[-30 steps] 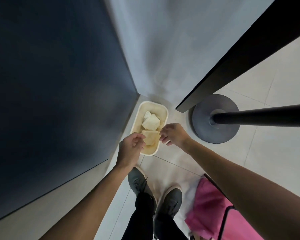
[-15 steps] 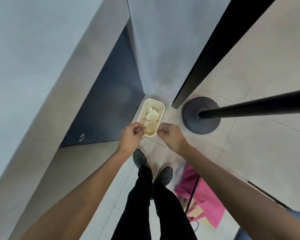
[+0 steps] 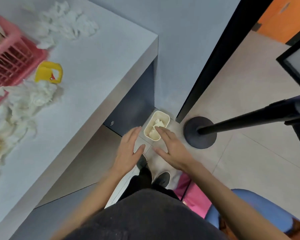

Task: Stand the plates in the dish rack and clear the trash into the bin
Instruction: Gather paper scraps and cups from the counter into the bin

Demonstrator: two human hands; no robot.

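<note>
A cream bin [image 3: 165,117] stands on the floor beside the table's corner, with crumpled paper [image 3: 157,124] inside. My left hand [image 3: 128,151] and my right hand [image 3: 171,148] hover above the floor just short of the bin, fingers straight and spread, holding nothing. On the grey table [image 3: 97,70] at the left stands a pink dish rack [image 3: 9,56]. Crumpled white tissues [image 3: 66,23] lie behind the rack, more tissues [image 3: 28,96] lie in front of it, and a yellow wrapper [image 3: 48,71] sits between them. No plates show clearly.
A black stand base [image 3: 200,134] with a slanting pole rises right of the bin. A dark door frame [image 3: 215,58] runs up behind it. A pink bag [image 3: 192,193] and a blue chair seat [image 3: 249,210] sit at my lower right, by my feet.
Both hands have opened and pulled back from over the bin; the paper pieces they pinched are gone from my fingers. My view has risen, bringing the tabletop, rack and tissues into sight.
</note>
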